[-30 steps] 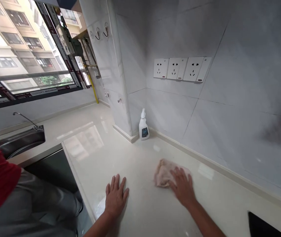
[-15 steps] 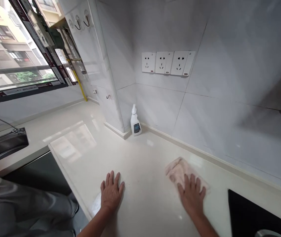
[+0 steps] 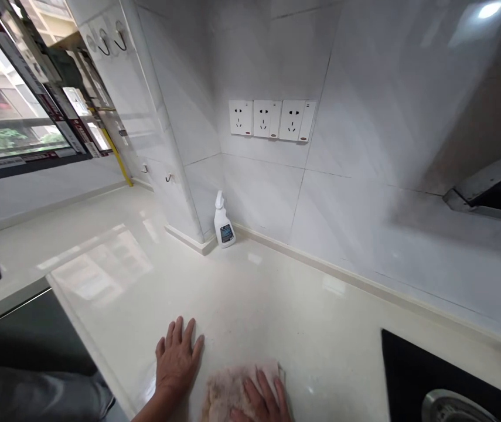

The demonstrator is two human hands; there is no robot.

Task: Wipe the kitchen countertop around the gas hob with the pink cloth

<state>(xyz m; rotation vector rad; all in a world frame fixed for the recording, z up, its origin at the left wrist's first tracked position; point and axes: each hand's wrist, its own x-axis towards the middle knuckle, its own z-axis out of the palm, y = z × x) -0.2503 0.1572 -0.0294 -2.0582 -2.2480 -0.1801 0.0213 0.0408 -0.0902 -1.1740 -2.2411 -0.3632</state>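
Note:
My left hand [image 3: 176,358] lies flat and open on the pale stone countertop [image 3: 215,293], close to its front edge, holding nothing. Just to its right, my right hand [image 3: 262,400] presses flat on a crumpled pinkish cloth [image 3: 228,390] at the bottom of the view; the fingers are stretched out over the cloth and the wrist is cut off by the frame. The cloth lies on the counter between my two hands.
A white spray bottle [image 3: 223,223] stands in the far corner against the tiled wall. Three wall sockets [image 3: 271,119] sit above it. A black hob [image 3: 443,381] with a burner is at the lower right, a range hood [image 3: 491,187] above it. A window is at left.
My right hand has dragged the cloth from the back of the counter near the wall toward me and leftward, beside my left hand. The view has turned right, showing the hob and hiding the sink.

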